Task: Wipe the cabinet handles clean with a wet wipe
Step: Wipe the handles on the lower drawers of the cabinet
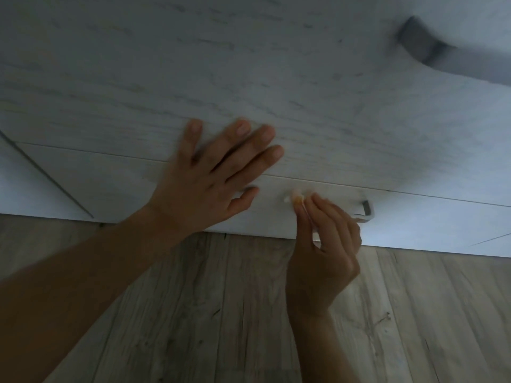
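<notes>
My left hand lies flat with spread fingers against the pale wood-grain cabinet front. My right hand pinches a small white wet wipe at its fingertips and holds it against the left end of the lower drawer's metal handle. Only the handle's right end shows; the rest is hidden behind my fingers. A second, larger grey handle sits blurred on the upper drawer at the top right.
Grey wood-plank floor runs below the cabinet's bottom edge. A narrow seam separates the upper and lower drawer fronts. Another cabinet panel adjoins at the left.
</notes>
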